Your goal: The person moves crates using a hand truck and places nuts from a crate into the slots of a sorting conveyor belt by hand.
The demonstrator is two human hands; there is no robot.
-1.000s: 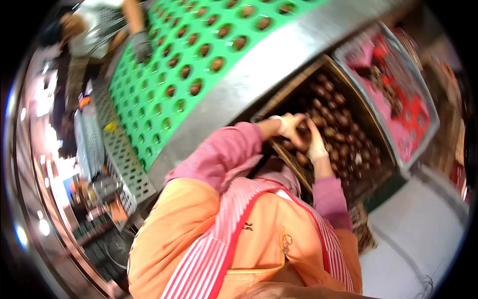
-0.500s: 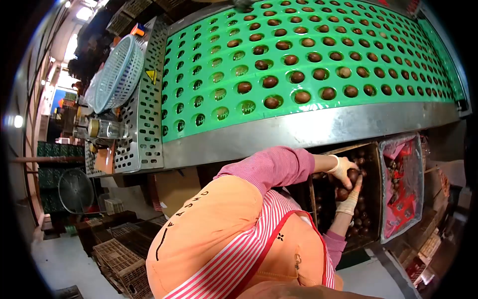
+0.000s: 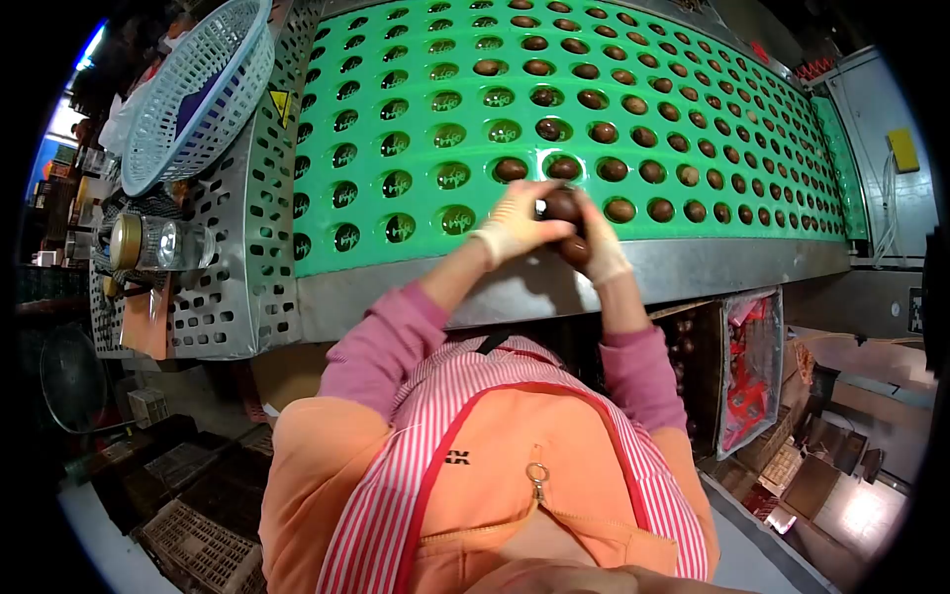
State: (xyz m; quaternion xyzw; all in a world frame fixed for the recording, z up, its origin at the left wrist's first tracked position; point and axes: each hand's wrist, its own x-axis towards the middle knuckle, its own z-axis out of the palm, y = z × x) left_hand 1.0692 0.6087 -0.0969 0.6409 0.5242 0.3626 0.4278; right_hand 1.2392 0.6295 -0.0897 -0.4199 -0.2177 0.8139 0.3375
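Several dark brown eggs (image 3: 562, 206) are cupped between my two hands above the near edge of the green egg tray belt (image 3: 426, 213). My left hand (image 3: 520, 220), in a pale glove, is closed around the eggs from the left. From the right, my right hand (image 3: 602, 243), gloved as well, wraps the same cluster, with one egg showing low between the palms. Many cups of the belt hold a single brown egg each; the cups at the left have none. How many eggs lie inside my hands is partly hidden.
A steel ledge (image 3: 396, 295) runs along the belt's front. At left, a perforated metal plate (image 3: 237, 267) carries a light blue basket (image 3: 203, 99) and a glass jar (image 3: 163, 243). A dark crate (image 3: 698, 381) and a lined bin with red packets (image 3: 752, 376) stand at lower right.
Both hands have come up and left from the crate of eggs to the belt's near edge, bringing eggs along. The view has turned, and the belt's eggs appear shifted right.
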